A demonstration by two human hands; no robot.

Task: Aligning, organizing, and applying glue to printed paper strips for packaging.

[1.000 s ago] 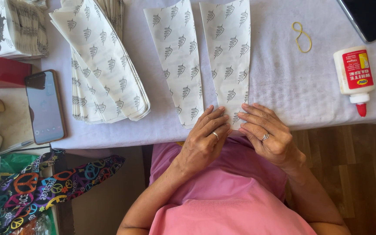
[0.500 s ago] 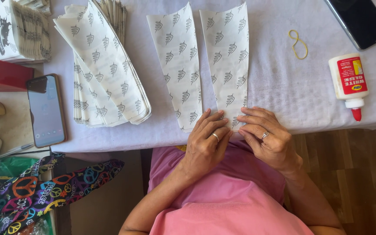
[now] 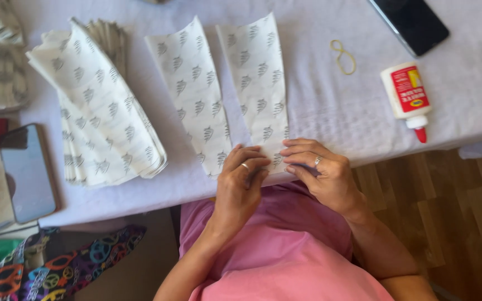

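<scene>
White paper with little grey leaf prints is what I'm working with here. Two long strips are lying side by side on the pale cloth table [image 3: 336, 117], and both my hands are sitting at the near end of the right strip [image 3: 258, 83], right at the table edge in front of my pink shirt [image 3: 285, 251]. My left hand [image 3: 241, 187] is curling loosely, fingers bent and pressing down on the strip's bottom edge, ring showing. My right hand [image 3: 322, 175] is doing about the same from the other side, fingers half folded with the tips pinching or pressing the paper's corner; I can't tell if the paper is actually gripped or just held flat. The two hands are nearly touching each other.

The left strip [image 3: 193, 95] is lying just beside, untouched. Further left there's a fanned stack of the same paper [image 3: 96, 111], and a phone [image 3: 28, 173] past that. Off to my right a glue bottle [image 3: 407, 95] is lying on its side, with a yellow rubber band [image 3: 343, 56] near it.
</scene>
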